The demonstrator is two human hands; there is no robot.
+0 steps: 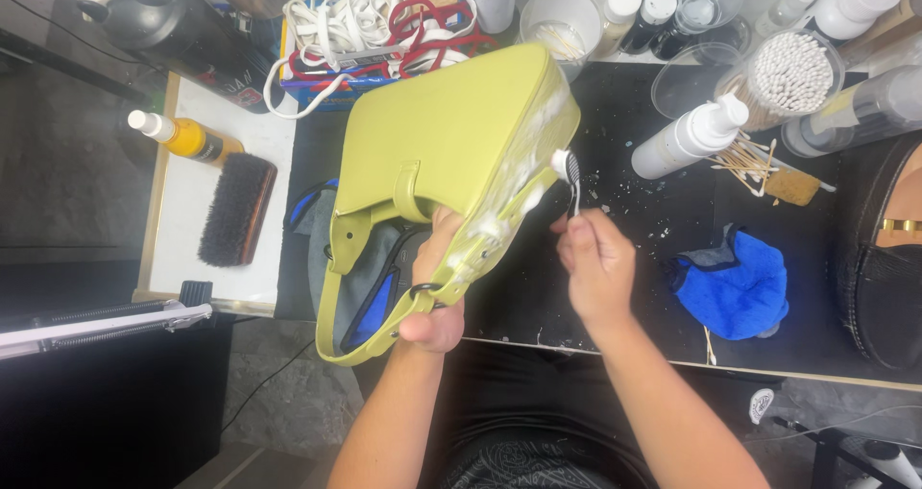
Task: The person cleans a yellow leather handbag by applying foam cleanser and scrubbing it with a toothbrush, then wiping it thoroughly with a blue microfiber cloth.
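Note:
A lime-green leather handbag (447, 134) is held tilted above a black work mat (634, 230), with white foam along its right edge. My left hand (437, 292) grips the bag at its lower corner by the strap ring. My right hand (595, 263) holds a small toothbrush (572, 177) upright. Its bristle head touches the foamy edge of the bag.
A white spray bottle (690, 138), a jar of cotton swabs (788, 76), loose swabs and a blue cloth (735, 282) lie to the right. A black shoe (879, 268) sits at the far right. At the left are a dark brush (237, 210), an orange bottle (187, 136) and tangled laces (375, 23).

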